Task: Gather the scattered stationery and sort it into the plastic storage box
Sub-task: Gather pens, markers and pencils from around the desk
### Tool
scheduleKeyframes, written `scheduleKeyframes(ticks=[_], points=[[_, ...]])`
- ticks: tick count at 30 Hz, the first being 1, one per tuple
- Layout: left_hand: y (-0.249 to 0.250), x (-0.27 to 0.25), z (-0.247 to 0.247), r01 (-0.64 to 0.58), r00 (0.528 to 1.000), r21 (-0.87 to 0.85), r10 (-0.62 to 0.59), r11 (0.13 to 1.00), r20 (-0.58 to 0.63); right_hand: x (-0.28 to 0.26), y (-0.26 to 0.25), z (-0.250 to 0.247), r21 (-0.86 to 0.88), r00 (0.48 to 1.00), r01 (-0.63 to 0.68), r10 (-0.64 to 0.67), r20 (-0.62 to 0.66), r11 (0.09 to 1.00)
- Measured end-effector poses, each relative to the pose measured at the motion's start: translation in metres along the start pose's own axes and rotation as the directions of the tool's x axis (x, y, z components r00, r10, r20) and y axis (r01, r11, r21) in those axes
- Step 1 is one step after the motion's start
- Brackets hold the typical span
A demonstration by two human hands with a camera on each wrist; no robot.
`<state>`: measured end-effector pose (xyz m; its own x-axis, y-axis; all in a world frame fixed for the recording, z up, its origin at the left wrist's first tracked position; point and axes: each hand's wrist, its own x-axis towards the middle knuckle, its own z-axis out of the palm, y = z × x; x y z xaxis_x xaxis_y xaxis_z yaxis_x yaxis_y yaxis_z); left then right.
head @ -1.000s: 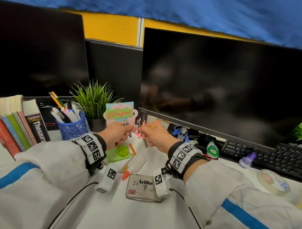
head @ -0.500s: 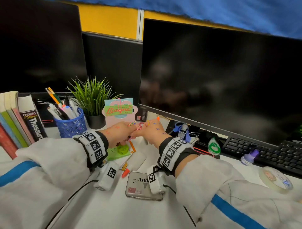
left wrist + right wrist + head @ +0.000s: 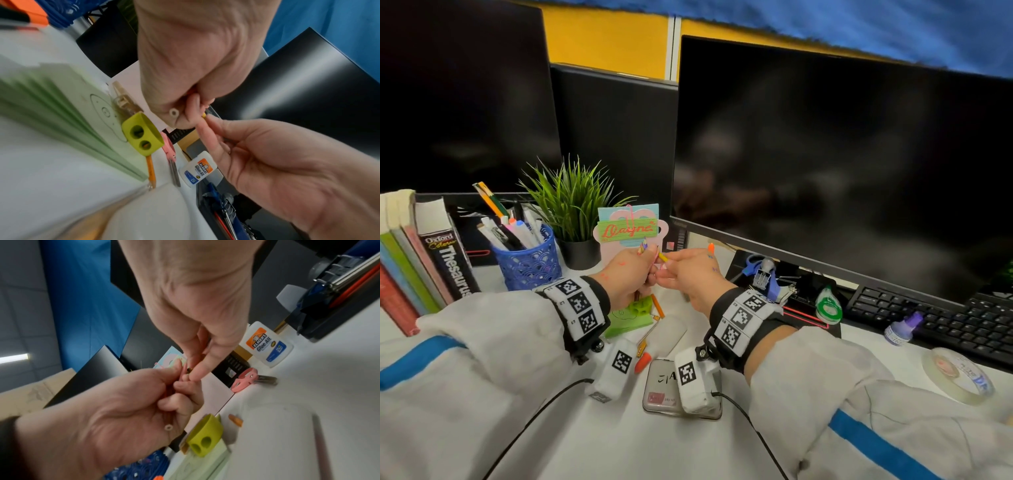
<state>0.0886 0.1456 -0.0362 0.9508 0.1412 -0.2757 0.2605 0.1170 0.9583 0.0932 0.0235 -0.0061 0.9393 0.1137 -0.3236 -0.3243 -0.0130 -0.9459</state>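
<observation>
Pen cup (image 3: pixel 528 257) stood right of the books (image 3: pixel 421 253), the plant (image 3: pixel 575 212) just behind-right of it. Sharpener (image 3: pixel 638 306) lay on the notepad (image 3: pixel 625 320) (pencil (image 3: pixel 657 306) just beside). Glue bottle (image 3: pixel 197 168) lay beyond the scissors (image 3: pixel 171 160). Tape roll (image 3: pixel 957 373) sat before the keyboard (image 3: pixel 941 318).

"Oxford Colour Thesaurus" runs down a book spine (image 3: pixel 446 260); the glue bottle (image 3: pixel 267 346) reads "Elmer's Glue-All"

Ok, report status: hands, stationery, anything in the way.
Left hand grips a pencil bundle. Right hand pinches a yellow piece against it. Storage box not in view. Sharpener, glue on the desk below.
</observation>
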Motion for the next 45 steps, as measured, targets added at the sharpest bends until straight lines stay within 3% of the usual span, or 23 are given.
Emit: scheduleKeyframes(ticks=[2, 4, 6, 9, 15, 19, 22, 24, 26, 27, 30, 33, 35, 37, 39, 40, 42, 43, 45], points=[[-0.002, -0.001, 0.0, -0.006, 0.999, -0.009, 0.006, 1.0, 0.034, 0.007, 0.004, -0.004, -0.144, 0.997, 0.066, -0.071, -0.028, 0.987], [-0.004, 0.0, -0.003, -0.034, 0.999, 0.089, 0.031, 0.995, 0.035, 0.014, 0.008, -0.008, -0.353, 0.992, 0.122, -0.128, 0.005, 0.928], [-0.004, 0.002, -0.008, -0.039, 0.998, 0.246, 0.051, 0.968, -0.04, 0.017, 0.008, -0.01, -0.582, 0.993, 0.117, -0.112, 0.046, 0.804], [0.0, 0.006, -0.013, -0.005, 0.991, 0.205, 0.033, 0.979, -0.131, 0.019, 0.013, -0.006, -0.809, 0.989, 0.131, -0.017, 0.148, 0.573], [0.001, -0.003, -0.005, 0.053, 0.995, 0.127, -0.042, 0.991, -0.091, 0.015, 0.025, 0.013, -0.96, 0.986, 0.168, -0.025, 0.167, 0.225], [-0.002, -0.007, 0.0, 0.038, 0.998, 0.129, -0.031, 0.991, -0.062, 0.012, 0.025, 0.006, -0.951, 0.981, 0.194, -0.071, 0.183, 0.242], [0.007, -0.013, 0.004, 0.043, 0.995, 0.128, -0.032, 0.991, -0.09, 0.01, 0.022, -0.014, -0.917, 0.967, 0.218, -0.202, 0.157, 0.335], [0.013, -0.019, 0.011, 0.063, 0.997, 0.14, -0.057, 0.988, -0.052, -0.002, 0.018, -0.026, -0.877, 0.924, 0.321, -0.32, 0.208, 0.357], [0.019, -0.026, 0.022, 0.119, 0.992, 0.122, -0.122, 0.985, 0.019, -0.017, 0.017, -0.036, -0.834, 0.851, 0.453, -0.431, 0.3, 0.314], [0.022, -0.031, 0.03, 0.145, 0.987, 0.119, -0.151, 0.982, 0.046, -0.025, 0.018, -0.042, -0.829, 0.801, 0.501, -0.496, 0.335, 0.25], [0.031, -0.051, 0.062, 0.149, 0.98, 0.181, -0.169, 0.972, 0.102, -0.046, 0.02, -0.065, -0.828, 0.689, 0.538, -0.65, 0.321, 0.162], [0.033, -0.069, 0.1, 0.107, 0.969, 0.173, -0.142, 0.979, 0.201, -0.068, 0.015, -0.097, -0.858, 0.655, 0.493, -0.71, 0.259, 0.142], [0.033, -0.078, 0.125, 0.108, 0.953, 0.127, -0.138, 0.986, 0.268, -0.075, 0.014, -0.119, -0.896, 0.638, 0.438, -0.727, 0.253, 0.073], [0.033, -0.084, 0.147, 0.132, 0.95, 0.054, -0.141, 0.99, 0.279, -0.079, 0.014, -0.139, -0.905, 0.657, 0.424, -0.701, 0.278, 0.038], [0.032, -0.088, 0.17, 0.138, 0.956, -0.009, -0.131, 0.99, 0.262, -0.083, 0.018, -0.162, -0.875, 0.637, 0.472, -0.728, 0.254, 0.107], [0.032, -0.09, 0.183, 0.139, 0.956, -0.03, -0.126, 0.99, 0.264, -0.09, 0.019, -0.173, -0.84, 0.622, 0.507, -0.757, 0.201, 0.194], [0.035, -0.098, 0.21, 0.14, 0.946, -0.058, -0.117, 0.988, 0.301, -0.114, 0.018, -0.201, -0.675, 0.62, 0.578, -0.785, 0.0, 0.458], [0.038, -0.105, 0.225, 0.148, 0.933, -0.069, -0.116, 0.987, 0.341, -0.128, 0.017, -0.216, -0.577, 0.647, 0.589, -0.758, -0.083, 0.566], [0.043, -0.122, 0.255, 0.172, 0.887, -0.074, -0.122, 0.982, 0.446, -0.15, 0.012, -0.246, -0.464, 0.737, 0.566, -0.67, -0.086, 0.681]])
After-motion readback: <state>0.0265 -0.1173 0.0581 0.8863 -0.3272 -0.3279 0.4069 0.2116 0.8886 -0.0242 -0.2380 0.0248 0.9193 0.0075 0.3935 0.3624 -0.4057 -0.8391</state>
